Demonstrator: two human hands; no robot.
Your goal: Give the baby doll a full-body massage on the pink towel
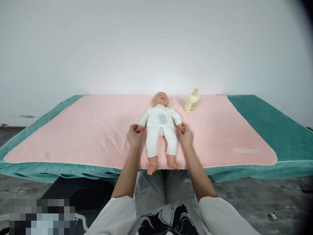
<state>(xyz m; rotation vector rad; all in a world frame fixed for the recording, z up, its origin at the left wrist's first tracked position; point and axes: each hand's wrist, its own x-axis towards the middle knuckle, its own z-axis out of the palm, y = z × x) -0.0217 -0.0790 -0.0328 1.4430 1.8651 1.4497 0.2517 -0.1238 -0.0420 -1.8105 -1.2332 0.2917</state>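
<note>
A baby doll (160, 118) in white cloth lies on its back on a pink mat (110, 130), head away from me, bare feet at the near edge. My left hand (135, 134) is closed round the doll's hand on the left side. With its fingers closed, my right hand (186, 134) holds the doll's other hand on the right. Both doll arms are spread out and down beside the body. A cream pump bottle (192, 101) stands upright on the mat, to the right of the doll's head.
The mat lies over a green cover (276, 130) on the bed. Behind it rises a pale wall (156, 42). A black object (80, 192) stands below the bed's near edge at the left, beside a blurred patch.
</note>
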